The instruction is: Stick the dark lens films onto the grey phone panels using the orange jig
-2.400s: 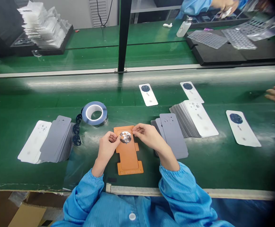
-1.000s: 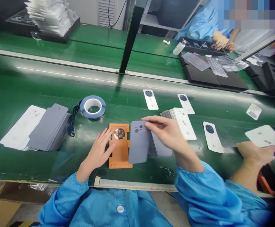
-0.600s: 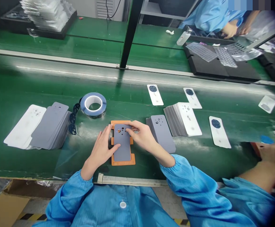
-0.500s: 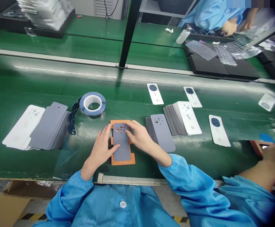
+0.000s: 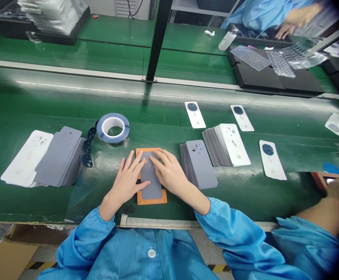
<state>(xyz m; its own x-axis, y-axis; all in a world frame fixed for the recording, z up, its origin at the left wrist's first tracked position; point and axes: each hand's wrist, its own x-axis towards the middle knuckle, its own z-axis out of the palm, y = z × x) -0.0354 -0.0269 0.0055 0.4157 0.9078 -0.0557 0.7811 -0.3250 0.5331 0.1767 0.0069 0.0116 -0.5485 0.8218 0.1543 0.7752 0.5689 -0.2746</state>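
The counter (image 5: 41, 107) has a green, glossy top with a pale strip along its near edge. On its left lie overlapping fanned stacks of white panels (image 5: 25, 161) and grey panels (image 5: 58, 157); near them are a row of dark round pieces (image 5: 87, 146) and a roll of blue tape (image 5: 113, 140). An orange jig (image 5: 152, 202) lies flat near the middle. Rightward sit a second grey stack (image 5: 202, 163), a second white stack (image 5: 236, 146) and three separate white panels with dark discs, the nearest panel (image 5: 274, 165) beside the white stack.
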